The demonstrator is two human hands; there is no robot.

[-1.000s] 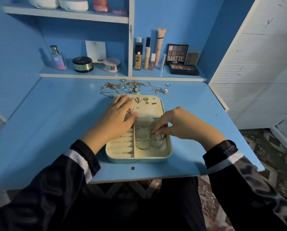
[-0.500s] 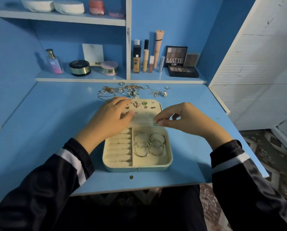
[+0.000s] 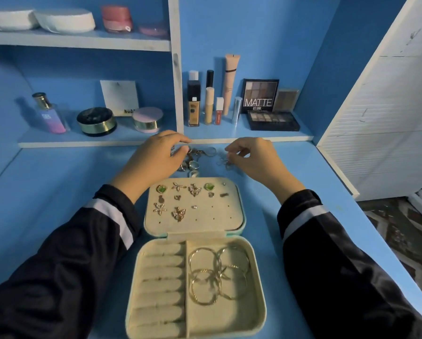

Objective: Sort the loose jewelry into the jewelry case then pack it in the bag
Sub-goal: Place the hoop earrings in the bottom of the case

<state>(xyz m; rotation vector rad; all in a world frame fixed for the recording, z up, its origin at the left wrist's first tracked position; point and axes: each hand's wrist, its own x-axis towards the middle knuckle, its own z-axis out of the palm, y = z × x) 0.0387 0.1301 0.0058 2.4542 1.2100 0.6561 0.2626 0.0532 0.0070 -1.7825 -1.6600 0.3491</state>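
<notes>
Jewelry case (image 3: 229, 314) lies open nearest you, hoops (image 3: 218, 275) in its near half, earrings (image 3: 178, 212) pinned to the lid just short of your 2 hands. Left hand (image 3: 156, 157) curls over the loose jewelry (image 3: 195, 165). Right hand (image 3: 254, 160) pinches at small pieces beside it; can't tell if either holds anything.

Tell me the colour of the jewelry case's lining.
The jewelry case lining is cream, clearest in the head view.

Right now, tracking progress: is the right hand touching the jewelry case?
Apart. Head view shows bare blue table between the right hand and the jewelry case.
</notes>
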